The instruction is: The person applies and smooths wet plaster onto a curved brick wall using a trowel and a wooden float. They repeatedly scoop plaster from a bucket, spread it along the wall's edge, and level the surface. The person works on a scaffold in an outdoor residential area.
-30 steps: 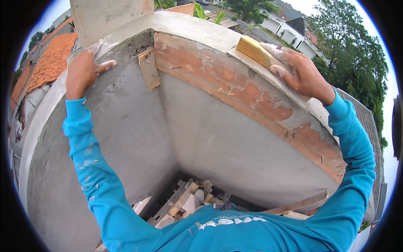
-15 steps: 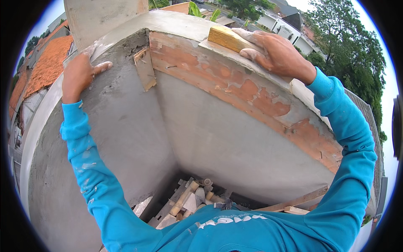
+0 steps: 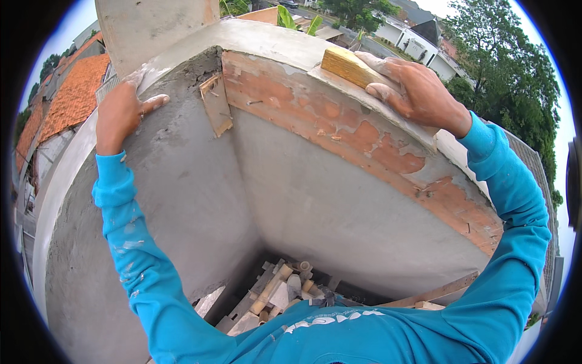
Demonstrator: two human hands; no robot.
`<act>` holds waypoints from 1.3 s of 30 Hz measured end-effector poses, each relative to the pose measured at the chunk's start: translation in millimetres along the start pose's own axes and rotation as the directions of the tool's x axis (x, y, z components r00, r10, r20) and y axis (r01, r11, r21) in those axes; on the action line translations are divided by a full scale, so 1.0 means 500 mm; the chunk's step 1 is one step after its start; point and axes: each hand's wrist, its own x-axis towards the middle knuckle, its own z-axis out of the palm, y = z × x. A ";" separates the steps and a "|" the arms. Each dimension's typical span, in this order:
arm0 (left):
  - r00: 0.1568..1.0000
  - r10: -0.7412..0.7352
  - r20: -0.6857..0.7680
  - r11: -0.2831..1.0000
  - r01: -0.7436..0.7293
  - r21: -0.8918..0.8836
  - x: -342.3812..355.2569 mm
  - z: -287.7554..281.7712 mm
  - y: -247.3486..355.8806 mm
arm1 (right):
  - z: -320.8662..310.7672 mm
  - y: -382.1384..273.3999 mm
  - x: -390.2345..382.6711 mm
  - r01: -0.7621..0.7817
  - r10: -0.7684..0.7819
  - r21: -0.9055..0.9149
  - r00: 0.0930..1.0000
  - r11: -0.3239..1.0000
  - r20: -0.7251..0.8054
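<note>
My right hand [image 3: 418, 97], dusted white, grips a yellow wooden block [image 3: 344, 65] fixed on a pale flat board, forming a float that lies on the top of the curved plastered ledge [image 3: 260, 39]. At the upper left, my left hand [image 3: 124, 118] rests with thumb and fingers spread on the rim of the grey cement wall [image 3: 163, 158]. A short wooden piece [image 3: 215, 106] is fixed upright in the corner, beside a long reddish formwork board [image 3: 327, 121] with nails and flaking cement along the inside of the ledge.
A concrete panel [image 3: 156, 36] rises behind the left of the ledge. Wood offcuts and debris [image 3: 279, 288] lie in the hollow below me, with a timber [image 3: 442, 291] at right. Orange tiled roofs [image 3: 76, 97], trees [image 3: 503, 54] and a street lie outside.
My right hand and the float slid left along the ledge, then came back a little to the right. My left hand stays on the rim; the view shifted slightly.
</note>
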 end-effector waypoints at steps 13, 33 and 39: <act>0.990 0.101 -0.098 0.994 -0.105 -0.035 0.010 0.007 0.008 | 0.029 -0.044 0.128 0.098 -0.098 -0.002 0.992 0.995 -0.078; 0.999 0.040 -0.032 0.999 -0.039 0.029 0.021 0.015 -0.002 | -0.022 0.089 -0.191 -0.221 0.221 -0.077 0.975 0.972 -0.005; 0.991 0.102 -0.089 0.994 -0.104 -0.016 0.026 0.013 0.018 | 0.043 0.189 -0.031 -0.356 0.358 -0.146 0.933 0.923 -0.013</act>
